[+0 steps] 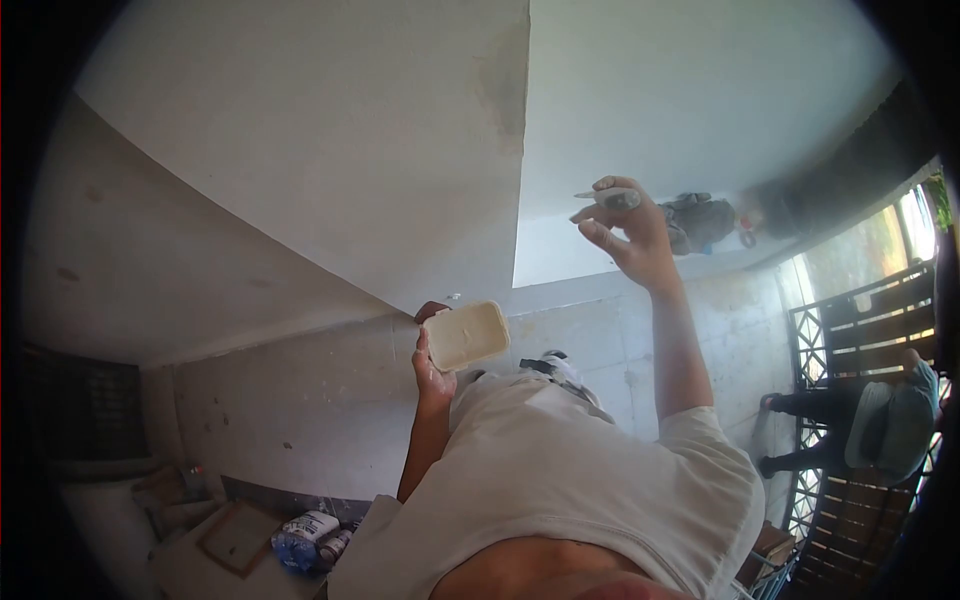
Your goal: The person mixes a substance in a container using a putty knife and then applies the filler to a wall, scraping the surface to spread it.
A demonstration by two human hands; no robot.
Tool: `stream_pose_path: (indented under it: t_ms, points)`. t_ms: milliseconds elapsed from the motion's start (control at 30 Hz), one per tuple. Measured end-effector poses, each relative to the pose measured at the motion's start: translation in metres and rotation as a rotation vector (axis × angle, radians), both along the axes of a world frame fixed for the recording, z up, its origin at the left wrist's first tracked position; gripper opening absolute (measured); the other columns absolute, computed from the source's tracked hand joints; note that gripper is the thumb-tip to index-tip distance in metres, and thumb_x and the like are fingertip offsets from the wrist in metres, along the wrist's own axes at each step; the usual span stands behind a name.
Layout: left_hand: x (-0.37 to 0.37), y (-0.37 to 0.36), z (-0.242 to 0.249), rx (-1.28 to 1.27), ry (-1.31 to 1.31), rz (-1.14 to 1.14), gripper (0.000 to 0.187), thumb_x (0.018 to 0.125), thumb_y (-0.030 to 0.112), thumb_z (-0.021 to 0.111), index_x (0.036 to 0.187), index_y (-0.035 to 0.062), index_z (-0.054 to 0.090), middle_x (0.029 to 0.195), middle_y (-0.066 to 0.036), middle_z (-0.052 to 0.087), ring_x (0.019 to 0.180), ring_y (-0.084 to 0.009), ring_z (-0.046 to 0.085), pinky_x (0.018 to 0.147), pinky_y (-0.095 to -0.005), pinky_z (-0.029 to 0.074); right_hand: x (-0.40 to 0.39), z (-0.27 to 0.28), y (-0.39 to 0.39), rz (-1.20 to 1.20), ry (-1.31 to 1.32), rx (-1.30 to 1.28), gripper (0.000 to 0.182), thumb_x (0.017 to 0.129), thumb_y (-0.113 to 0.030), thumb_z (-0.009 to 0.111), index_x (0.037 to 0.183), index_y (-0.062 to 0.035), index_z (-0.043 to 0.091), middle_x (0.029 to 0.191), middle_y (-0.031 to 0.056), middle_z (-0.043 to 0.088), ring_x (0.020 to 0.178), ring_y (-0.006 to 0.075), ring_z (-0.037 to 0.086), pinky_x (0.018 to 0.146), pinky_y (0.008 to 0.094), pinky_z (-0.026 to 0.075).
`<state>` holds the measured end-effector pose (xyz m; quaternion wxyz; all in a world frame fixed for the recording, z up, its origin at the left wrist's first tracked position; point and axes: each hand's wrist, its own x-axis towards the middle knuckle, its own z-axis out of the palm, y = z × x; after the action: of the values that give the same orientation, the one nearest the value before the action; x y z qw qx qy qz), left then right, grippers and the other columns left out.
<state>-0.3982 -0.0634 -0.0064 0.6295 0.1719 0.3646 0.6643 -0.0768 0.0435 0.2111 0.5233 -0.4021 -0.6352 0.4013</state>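
Note:
My left hand (432,368) grips a shallow cream-coloured rectangular tub (467,336) by its side, the open face turned toward me. A pale layer covers the inside of the tub. My right hand (632,235) is raised in front of the white wall (700,90), to the right of the wall's corner edge. Between its bent fingers is a small tool (618,199) with a thin pale tip pointing left and a dark grey part; its kind is not clear. Pale smears show on the fingers of both hands.
A grey bundle of cloth (700,222) lies beyond my right hand. At the right, another person (870,425) stands by a slatted gate (880,335). Plastic-wrapped bottles (305,540) sit at the lower left, near a framed board (236,538). The tiled floor (280,410) is spotted.

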Motion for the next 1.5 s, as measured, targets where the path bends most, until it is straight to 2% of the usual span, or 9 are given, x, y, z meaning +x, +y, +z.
stream_pose_path:
  t_ms: [67,200,300,500,733,1167,1333,1367,1500]
  points:
    - [0.001,-0.002,-0.005,-0.033,-0.016,0.027,0.051,0.104,0.041,0.046,0.135,0.0013,0.054,0.132,-0.009,0.061,0.124,-0.0223,0.057,0.107,-0.0380,0.042,-0.018,0.012,0.010,-0.176,-0.122,0.022,0.031,0.093,-0.027,0.073,0.098,0.0021,0.063,0.091,0.0125,0.070,0.063,0.0113,0.064,0.061,0.0240,0.051]
    - [0.009,-0.003,-0.011,-0.013,-0.047,0.098,0.051,0.104,0.041,0.045,0.136,0.0012,0.053,0.132,-0.010,0.061,0.124,-0.0225,0.056,0.108,-0.0382,0.042,-0.024,0.012,0.056,-0.002,-0.083,0.195,0.041,0.099,-0.035,0.063,0.097,0.0059,0.066,0.086,0.0124,0.069,0.059,0.0108,0.058,0.053,0.0241,0.045]
    - [0.016,-0.004,-0.013,-0.005,-0.072,0.162,0.051,0.105,0.041,0.044,0.137,0.0018,0.052,0.133,-0.010,0.060,0.125,-0.0226,0.056,0.108,-0.0386,0.042,-0.036,0.023,0.080,0.078,0.021,0.041,0.041,0.100,-0.034,0.062,0.097,0.0063,0.067,0.080,0.0109,0.068,0.058,0.0105,0.056,0.052,0.0243,0.044]
    - [0.031,0.000,-0.009,-0.100,0.012,0.317,0.055,0.104,0.046,0.041,0.138,0.0029,0.051,0.134,-0.010,0.059,0.127,-0.0241,0.055,0.109,-0.0401,0.041,-0.066,0.017,0.136,0.140,-0.069,0.106,0.037,0.096,-0.031,0.069,0.097,0.0064,0.067,0.072,0.0081,0.066,0.058,0.0115,0.060,0.053,0.0250,0.048]
    - [0.043,-0.001,-0.028,-0.073,0.057,0.492,0.058,0.103,0.047,0.042,0.139,0.0025,0.049,0.137,-0.010,0.057,0.127,-0.0250,0.055,0.109,-0.0416,0.042,-0.108,0.024,0.193,0.214,-0.093,0.227,0.039,0.095,-0.034,0.069,0.096,0.0050,0.068,0.068,0.0118,0.066,0.058,0.0165,0.065,0.055,0.0287,0.050]
    - [0.062,0.011,-0.016,-0.060,0.005,0.622,0.052,0.104,0.043,0.044,0.137,0.0033,0.052,0.132,-0.009,0.059,0.125,-0.0235,0.055,0.108,-0.0398,0.042,-0.141,0.125,0.211,0.120,0.070,0.353,0.041,0.094,-0.036,0.071,0.087,0.0049,0.067,0.071,0.0101,0.067,0.061,0.0146,0.066,0.056,0.0260,0.050]
    - [0.055,0.004,-0.030,-0.039,-0.008,0.604,0.051,0.104,0.043,0.044,0.135,0.0029,0.053,0.132,-0.009,0.060,0.125,-0.0226,0.055,0.109,-0.0393,0.042,-0.123,0.091,0.208,0.216,0.057,0.171,0.038,0.085,-0.029,0.082,0.081,0.0055,0.065,0.066,0.0118,0.066,0.052,0.0180,0.067,0.049,0.0268,0.055]
    - [0.054,0.004,-0.031,-0.028,-0.009,0.601,0.051,0.104,0.042,0.044,0.135,0.0028,0.054,0.131,-0.009,0.060,0.125,-0.0223,0.055,0.108,-0.0391,0.042,-0.120,0.080,0.210,0.289,0.080,0.097,0.032,0.083,-0.019,0.079,0.078,0.0077,0.063,0.067,0.0144,0.066,0.053,0.0189,0.066,0.049,0.0285,0.055]
    - [0.050,0.003,-0.037,-0.014,-0.024,0.575,0.049,0.105,0.041,0.044,0.134,0.0025,0.055,0.131,-0.009,0.060,0.125,-0.0221,0.055,0.108,-0.0383,0.043,-0.121,0.066,0.217,0.397,0.027,0.036,0.028,0.083,-0.016,0.078,0.080,0.0084,0.065,0.067,0.0129,0.066,0.053,0.0184,0.066,0.049,0.0279,0.055]
